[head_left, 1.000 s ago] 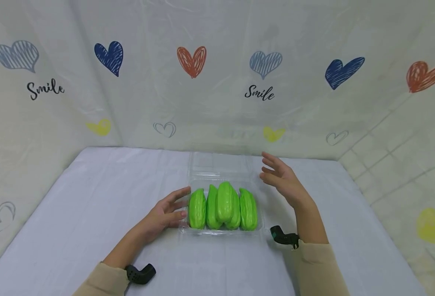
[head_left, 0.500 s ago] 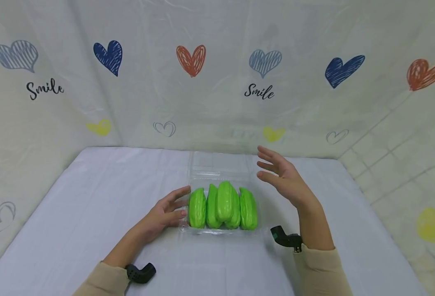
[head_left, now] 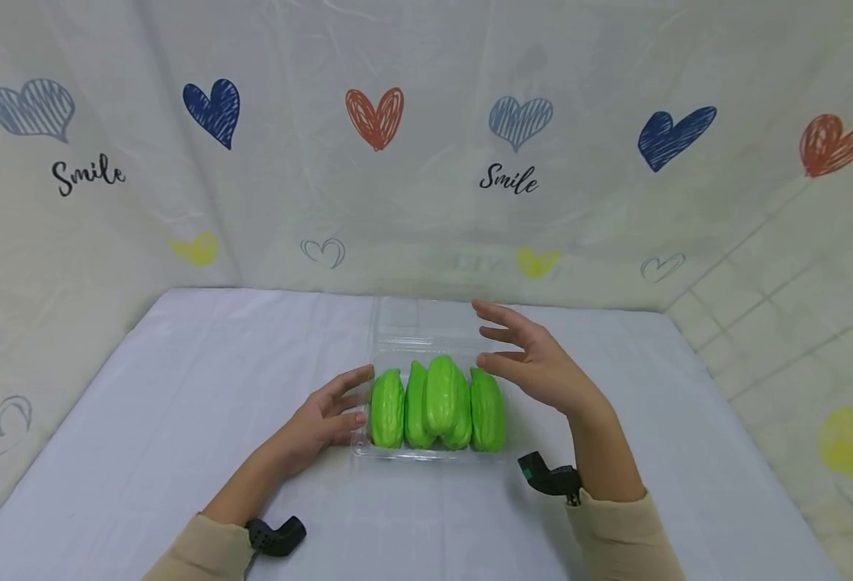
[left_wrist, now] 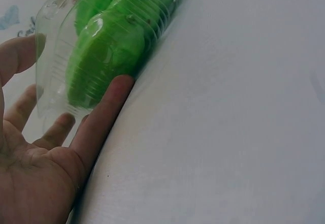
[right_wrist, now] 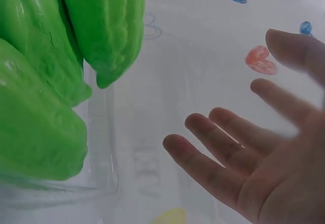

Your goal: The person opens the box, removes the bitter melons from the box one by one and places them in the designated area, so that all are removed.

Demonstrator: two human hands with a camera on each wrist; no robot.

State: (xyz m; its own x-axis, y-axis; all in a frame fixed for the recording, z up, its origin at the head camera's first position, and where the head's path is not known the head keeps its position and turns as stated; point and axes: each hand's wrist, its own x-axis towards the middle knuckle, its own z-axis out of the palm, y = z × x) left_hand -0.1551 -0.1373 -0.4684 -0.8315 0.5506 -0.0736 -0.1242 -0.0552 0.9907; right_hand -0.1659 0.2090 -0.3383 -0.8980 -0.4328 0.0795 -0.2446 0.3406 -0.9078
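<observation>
Several bright green, ridged vegetables that look like bitter melons [head_left: 441, 397] lie in a clear plastic clamshell box [head_left: 429, 455]; one rests on top of the others. The box's lid [head_left: 426, 321] is folded back toward the wall. My left hand [head_left: 315, 420] rests against the box's left side with fingers spread, and in the left wrist view its fingertips [left_wrist: 121, 84] touch the plastic wall. Over the box's back right corner hovers my right hand [head_left: 535, 361], fingers extended and apart, holding nothing. From the right wrist, the melons [right_wrist: 40, 117] appear to the left of that hand.
A white cloth covers the table [head_left: 179, 387]. Behind it hangs a pale sheet [head_left: 426, 210] printed with hearts and "Smile". Each wrist wears a small black camera, the left camera [head_left: 277, 537] close to the table and the right camera [head_left: 548, 476] beside the forearm.
My right hand first rose slightly, then moved left toward the box, its fingertips now over the back right part of it. The left hand, box and melons have stayed in place.
</observation>
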